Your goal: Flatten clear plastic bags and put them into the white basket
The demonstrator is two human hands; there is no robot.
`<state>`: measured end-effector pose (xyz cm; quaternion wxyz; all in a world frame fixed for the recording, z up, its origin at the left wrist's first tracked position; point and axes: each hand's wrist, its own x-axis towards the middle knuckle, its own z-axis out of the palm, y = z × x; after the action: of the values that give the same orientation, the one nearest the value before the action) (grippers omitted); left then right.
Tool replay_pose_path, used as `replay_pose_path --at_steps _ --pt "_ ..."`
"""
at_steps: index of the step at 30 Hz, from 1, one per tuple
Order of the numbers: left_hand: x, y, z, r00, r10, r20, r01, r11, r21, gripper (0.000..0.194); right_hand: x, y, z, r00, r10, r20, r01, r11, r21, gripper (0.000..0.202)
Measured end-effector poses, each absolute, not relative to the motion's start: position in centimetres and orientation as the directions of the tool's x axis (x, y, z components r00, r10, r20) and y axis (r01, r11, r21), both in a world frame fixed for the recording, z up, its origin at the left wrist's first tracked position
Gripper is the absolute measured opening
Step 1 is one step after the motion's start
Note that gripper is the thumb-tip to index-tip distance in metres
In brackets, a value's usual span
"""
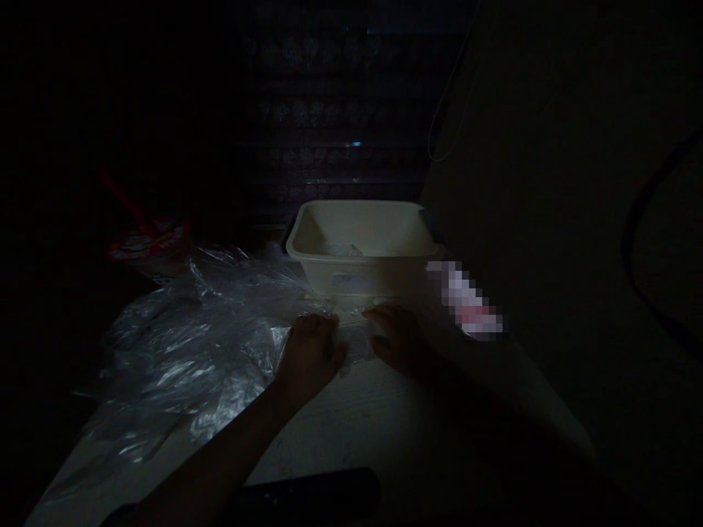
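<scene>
Two hands work close together over the white table point(329, 432), in very dim light. A small piece of thin clear plastic point(356, 342), seemingly a bag, lies between them. My left hand point(310, 348) has its fingers curled and closed at the left edge of this plastic. Opposite it, my right hand point(398, 340) has its thumb and forefinger apart, the tips by the plastic's right edge. Just beyond the hands stands a cream plastic bin point(367, 271) with dark handles. Something clear, hard to make out, lies in its bottom.
A large heap of clear plastic bags point(203, 359) covers the table's left side. Behind it is a cup with a red lid and straw point(148, 238). A blurred-out item point(466, 304) lies right of the bin. Near me sits a dark long object point(313, 492). Dark shelving rises behind.
</scene>
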<state>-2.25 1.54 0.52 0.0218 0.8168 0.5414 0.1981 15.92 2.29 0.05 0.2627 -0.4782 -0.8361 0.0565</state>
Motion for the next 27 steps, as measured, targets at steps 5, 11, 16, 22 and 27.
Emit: replay_pose_path --at_steps 5,11,16,22,27 --pt "-2.2 1.3 0.7 0.341 0.889 0.305 0.859 -0.426 0.282 0.026 15.8 2.2 0.3 -0.407 0.829 0.384 0.766 0.539 -0.351 0.043" --pt "-2.2 1.3 0.8 0.373 0.885 0.278 0.783 -0.461 0.417 0.024 15.9 2.4 0.3 -0.403 0.846 0.349 0.746 0.525 -0.409 0.041" --pt "-2.1 1.3 0.6 0.413 0.866 0.284 0.738 -0.500 0.453 0.029 15.6 2.6 0.9 -0.413 0.875 0.253 0.790 0.483 -0.379 0.018" --pt "-2.3 1.3 0.3 0.428 0.841 0.330 0.718 -0.538 0.440 0.041 15.6 2.5 1.3 -0.413 0.885 0.214 0.743 0.463 -0.483 0.014" --pt "-2.4 1.3 0.3 0.417 0.855 0.308 0.703 -0.519 0.487 0.040 15.6 2.5 1.3 -0.429 0.890 0.153 0.613 0.411 -0.675 0.023"
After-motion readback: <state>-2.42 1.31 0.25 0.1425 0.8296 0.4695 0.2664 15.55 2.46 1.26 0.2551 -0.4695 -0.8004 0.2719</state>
